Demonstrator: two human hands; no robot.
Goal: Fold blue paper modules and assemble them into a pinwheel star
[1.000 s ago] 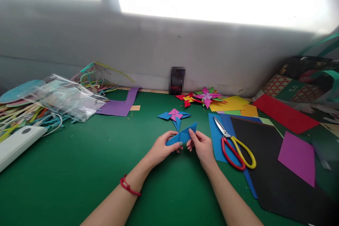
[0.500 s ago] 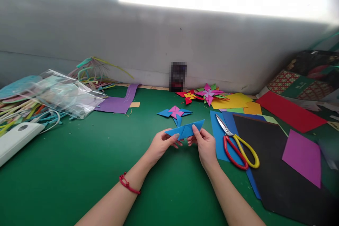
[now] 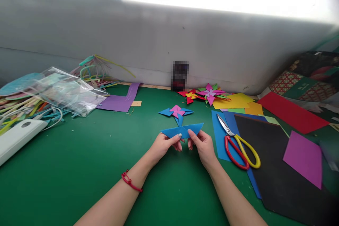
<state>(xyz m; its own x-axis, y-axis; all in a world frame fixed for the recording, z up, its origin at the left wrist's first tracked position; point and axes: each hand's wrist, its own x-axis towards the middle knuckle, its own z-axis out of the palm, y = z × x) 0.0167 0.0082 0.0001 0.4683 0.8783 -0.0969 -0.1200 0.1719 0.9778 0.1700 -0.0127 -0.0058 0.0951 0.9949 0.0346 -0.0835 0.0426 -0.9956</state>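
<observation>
A folded piece of blue paper [image 3: 194,128], long and pointed at both ends, is held level above the green table. My left hand [image 3: 166,144] pinches its lower edge left of the middle, thumb on the near face and fingers behind. Right of the middle, my right hand [image 3: 202,144] grips it the same way, the two thumbs close together. Just beyond it lies a folded paper star [image 3: 177,111] with a pink centre and blue points; its nearest point reaches toward the held paper.
Scissors [image 3: 230,132] with red and yellow handles rest on blue and black sheets [image 3: 267,162] at right. Finished paper stars [image 3: 210,93] lie by the wall. Pipe cleaners under a clear plastic bag [image 3: 71,93] and a white power strip [image 3: 21,137] are at left.
The blue paper has turned from a right-up tilt to nearly level. Its face now looks plainer, without the overlapping flaps. My right thumb has shifted down and left toward the left thumb.
</observation>
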